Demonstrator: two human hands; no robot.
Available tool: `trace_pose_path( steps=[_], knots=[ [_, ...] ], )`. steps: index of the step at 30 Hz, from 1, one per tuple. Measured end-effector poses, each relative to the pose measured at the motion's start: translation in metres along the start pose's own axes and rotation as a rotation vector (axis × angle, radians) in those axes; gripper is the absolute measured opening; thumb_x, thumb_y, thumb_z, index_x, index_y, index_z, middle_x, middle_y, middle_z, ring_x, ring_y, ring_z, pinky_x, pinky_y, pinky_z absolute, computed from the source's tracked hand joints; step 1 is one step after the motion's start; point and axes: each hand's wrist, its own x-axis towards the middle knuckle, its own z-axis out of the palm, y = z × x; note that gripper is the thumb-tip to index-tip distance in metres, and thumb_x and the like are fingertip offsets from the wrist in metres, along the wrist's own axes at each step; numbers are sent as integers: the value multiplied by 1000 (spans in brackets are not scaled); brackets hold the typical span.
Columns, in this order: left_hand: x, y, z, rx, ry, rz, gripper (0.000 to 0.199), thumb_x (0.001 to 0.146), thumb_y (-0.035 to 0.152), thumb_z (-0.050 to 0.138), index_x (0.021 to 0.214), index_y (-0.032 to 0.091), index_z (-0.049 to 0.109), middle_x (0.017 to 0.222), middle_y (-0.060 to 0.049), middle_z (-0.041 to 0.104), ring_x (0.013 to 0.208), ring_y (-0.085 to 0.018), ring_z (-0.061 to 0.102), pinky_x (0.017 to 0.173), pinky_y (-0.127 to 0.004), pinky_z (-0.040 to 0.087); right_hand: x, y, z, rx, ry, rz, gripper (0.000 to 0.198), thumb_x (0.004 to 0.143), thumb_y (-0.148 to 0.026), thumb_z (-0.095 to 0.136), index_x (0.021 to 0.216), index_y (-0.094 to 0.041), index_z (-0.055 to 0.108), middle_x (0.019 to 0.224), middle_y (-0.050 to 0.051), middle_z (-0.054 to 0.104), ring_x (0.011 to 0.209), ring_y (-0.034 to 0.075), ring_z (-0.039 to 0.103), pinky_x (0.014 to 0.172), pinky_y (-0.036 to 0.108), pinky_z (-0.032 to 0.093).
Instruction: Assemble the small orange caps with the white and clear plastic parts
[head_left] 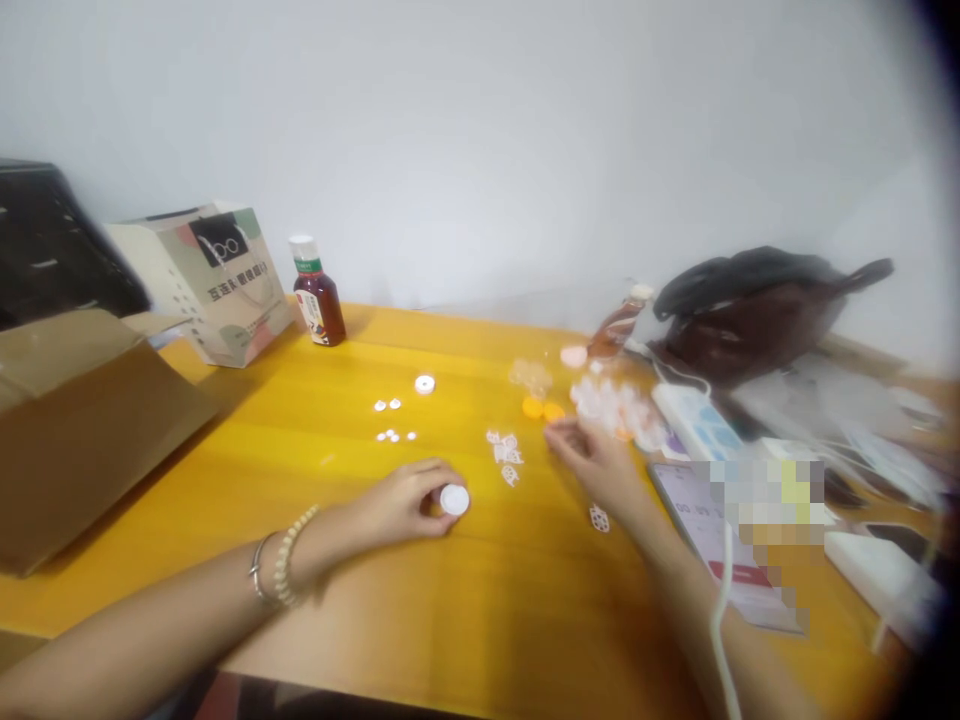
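l. hand [412, 498]: closed on white disc [454, 499]; i grip it by the edge btwn thumb and fingers, flat face up, over the near-center of the bench [420, 610]. l. wrist carries a bead bracelet [285, 560] and a metal bangle [257, 568].

r. hand [596, 460]: thumb and fingers bent together, tips just below orange caps [553, 412]; blurred, so i can't tell if anything is held.

parts btwn my hands: white cutouts [506, 452], grouped; one more cutout [599, 518] lies apart from them, beside my r. forearm.

parts beyond l. hand: white ring [424, 384]; nearer, to its l., two white buttons [381, 406], side by side; below those, small white dots [390, 436].

parts beyond r. hand: clear pcs [530, 376] behind the orange caps; pale caps [611, 405] heaped to the r., blurred.

surroundings, l. side: open carton [97, 430], paper bag [217, 275], upright bottle [319, 300] w/ white cap and dark red contents.

surroundings, r. side: 2nd bottle [616, 325], tilted; dark bag [757, 310]; power strip [697, 425]; phone [697, 515], screen up, next to my r. forearm; white cable [724, 620] crossing over that forearm. pixelated patch hides part of the phone's surroundings.
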Motion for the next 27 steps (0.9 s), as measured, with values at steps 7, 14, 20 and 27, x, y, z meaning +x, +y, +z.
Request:
trace_pose_path(
  steps=[7,14,20,27],
  knots=[
    [-1,3,-1,-1,-7,12,30,75,18,56,105,19,57,94,-5,57,75,-13,53,67,-24,45,3,28,-62,-743,-165,152,27,69,-42,57,58,-21,45,57,0,57,54,16,53,50,26,33],
    [-1,7,-4,8,-39,19,26,77,21,55,102,19,58,89,-4,56,73,-13,52,67,-24,44,-9,24,-55,-701,-261,273,21,72,-36,54,65,-21,41,53,0,57,47,14,53,47,25,33],
    [-1,7,-3,5,-45,25,26,77,21,55,102,19,58,92,-5,56,75,-13,52,67,-24,44,-5,36,-39,-637,-295,202,8,75,-21,47,69,-20,41,59,1,57,52,14,53,50,23,33],
    [-1,5,-3,14,-68,31,28,78,22,55,105,19,58,93,-5,55,77,-14,53,69,-25,44,-2,35,-16,-691,-264,123,19,81,-29,42,65,-20,38,61,1,54,55,13,50,51,23,30]
  ],
)
